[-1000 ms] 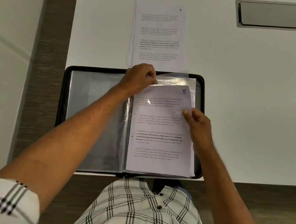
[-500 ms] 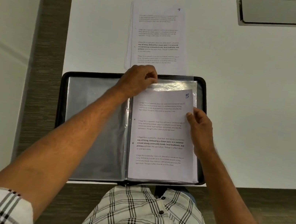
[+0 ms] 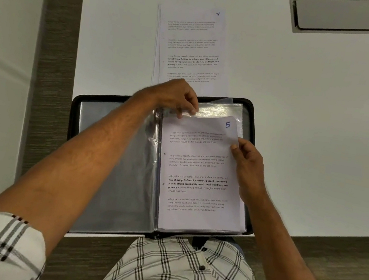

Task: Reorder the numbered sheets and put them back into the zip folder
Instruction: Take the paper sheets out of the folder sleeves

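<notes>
A black zip folder point(image 3: 75, 121) lies open on the white desk, its clear plastic sleeves spread left and right. The sheet numbered 5 point(image 3: 200, 173) sits on the right half, most of it inside a sleeve point(image 3: 219, 109) whose glossy top edge shows above the paper. My left hand point(image 3: 175, 97) pinches that sleeve's top edge at its left corner. My right hand point(image 3: 246, 166) pinches the sheet's right edge with thumb on top. A small stack topped by the sheet numbered 7 point(image 3: 193, 45) lies on the desk just beyond the folder.
The white desk point(image 3: 323, 136) extends to the right. A grey cable tray slot point(image 3: 354, 19) is set into its far right. The desk's left edge meets a dark wood panel point(image 3: 56, 48). The folder overhangs the near edge above my checked shirt.
Sheet 5 has slid further down into the sleeve, guided by my right hand, which moved lower along its right edge. My left hand stays pinching the sleeve's top.
</notes>
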`<state>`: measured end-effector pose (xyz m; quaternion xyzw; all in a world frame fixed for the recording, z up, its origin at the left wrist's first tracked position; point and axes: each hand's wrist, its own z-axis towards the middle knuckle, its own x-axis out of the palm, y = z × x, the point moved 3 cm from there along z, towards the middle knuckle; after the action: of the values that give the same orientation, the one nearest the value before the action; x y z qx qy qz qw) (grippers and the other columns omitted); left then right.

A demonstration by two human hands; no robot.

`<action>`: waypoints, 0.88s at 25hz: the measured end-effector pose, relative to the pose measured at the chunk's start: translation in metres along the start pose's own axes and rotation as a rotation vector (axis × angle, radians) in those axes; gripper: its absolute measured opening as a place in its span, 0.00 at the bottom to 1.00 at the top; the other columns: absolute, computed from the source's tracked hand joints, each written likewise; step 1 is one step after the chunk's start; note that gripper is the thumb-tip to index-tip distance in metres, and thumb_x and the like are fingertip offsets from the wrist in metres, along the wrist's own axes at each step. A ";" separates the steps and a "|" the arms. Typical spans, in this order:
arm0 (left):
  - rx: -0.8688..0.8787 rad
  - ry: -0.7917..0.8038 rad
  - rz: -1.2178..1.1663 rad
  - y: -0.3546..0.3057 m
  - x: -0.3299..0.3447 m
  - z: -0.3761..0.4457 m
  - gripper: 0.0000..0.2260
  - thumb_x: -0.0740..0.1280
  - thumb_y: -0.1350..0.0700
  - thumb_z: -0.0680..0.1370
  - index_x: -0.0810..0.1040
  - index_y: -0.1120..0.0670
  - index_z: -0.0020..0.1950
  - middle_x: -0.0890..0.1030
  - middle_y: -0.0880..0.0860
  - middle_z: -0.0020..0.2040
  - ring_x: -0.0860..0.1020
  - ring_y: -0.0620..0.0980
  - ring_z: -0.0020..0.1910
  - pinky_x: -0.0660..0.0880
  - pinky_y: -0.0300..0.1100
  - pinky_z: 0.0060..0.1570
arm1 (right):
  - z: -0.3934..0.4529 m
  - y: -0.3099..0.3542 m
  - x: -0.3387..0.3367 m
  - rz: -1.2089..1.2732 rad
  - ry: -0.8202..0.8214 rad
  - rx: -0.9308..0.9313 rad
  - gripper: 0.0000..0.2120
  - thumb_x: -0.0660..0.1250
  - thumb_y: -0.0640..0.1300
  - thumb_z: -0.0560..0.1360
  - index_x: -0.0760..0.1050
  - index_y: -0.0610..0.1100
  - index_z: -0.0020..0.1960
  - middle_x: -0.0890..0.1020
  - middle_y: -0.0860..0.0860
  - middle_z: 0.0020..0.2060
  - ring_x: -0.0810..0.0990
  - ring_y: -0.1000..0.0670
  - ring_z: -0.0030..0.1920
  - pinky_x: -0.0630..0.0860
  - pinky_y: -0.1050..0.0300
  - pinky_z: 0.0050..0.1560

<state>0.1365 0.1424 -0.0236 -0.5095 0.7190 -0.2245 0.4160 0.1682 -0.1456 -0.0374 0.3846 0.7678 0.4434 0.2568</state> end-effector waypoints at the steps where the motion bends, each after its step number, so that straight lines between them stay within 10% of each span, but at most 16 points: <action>1: -0.003 0.037 0.050 -0.001 0.002 0.002 0.07 0.77 0.60 0.75 0.87 0.56 0.52 0.87 0.52 0.46 0.85 0.49 0.42 0.83 0.43 0.47 | 0.001 0.000 0.000 0.006 0.002 -0.004 0.08 0.64 0.43 0.86 0.81 0.46 0.61 0.88 0.53 0.49 0.88 0.50 0.48 0.84 0.57 0.45; 16: -0.005 0.161 0.132 0.006 -0.007 0.006 0.08 0.70 0.55 0.81 0.86 0.50 0.58 0.87 0.48 0.53 0.84 0.47 0.55 0.79 0.45 0.62 | 0.003 -0.003 -0.001 0.005 0.021 -0.009 0.10 0.64 0.44 0.86 0.79 0.43 0.64 0.88 0.50 0.53 0.88 0.47 0.51 0.85 0.54 0.47; 22: -0.038 0.105 0.179 0.009 -0.002 0.008 0.06 0.77 0.58 0.75 0.88 0.53 0.51 0.87 0.57 0.47 0.79 0.45 0.40 0.76 0.39 0.45 | 0.003 -0.002 -0.001 0.022 0.015 -0.004 0.08 0.64 0.43 0.86 0.80 0.45 0.62 0.88 0.51 0.52 0.88 0.47 0.51 0.85 0.54 0.48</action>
<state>0.1390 0.1486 -0.0338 -0.4387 0.7866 -0.1991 0.3862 0.1703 -0.1451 -0.0411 0.3893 0.7645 0.4506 0.2470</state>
